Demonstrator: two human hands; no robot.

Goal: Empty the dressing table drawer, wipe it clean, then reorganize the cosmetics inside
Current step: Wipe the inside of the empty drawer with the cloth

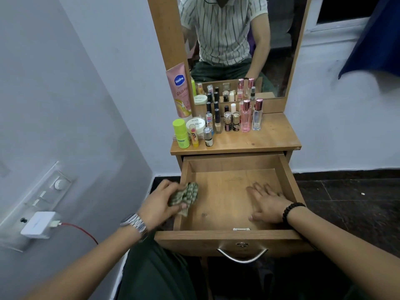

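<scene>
You face a pale bluish-white wall (108, 83) that meets a dark tiled floor (357, 202). On your left a switch panel (46, 191) carries a white charger (39, 224) with a red cable (86, 230) trailing from it. A wood-framed mirror (238, 40) stands ahead. At upper right you see a window frame (337, 22) (dark behind the glass) and a blue curtain (376, 40).

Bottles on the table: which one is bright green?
The green bottle at the far left front of the tabletop. The others are pink, clear, black or gold.
</scene>
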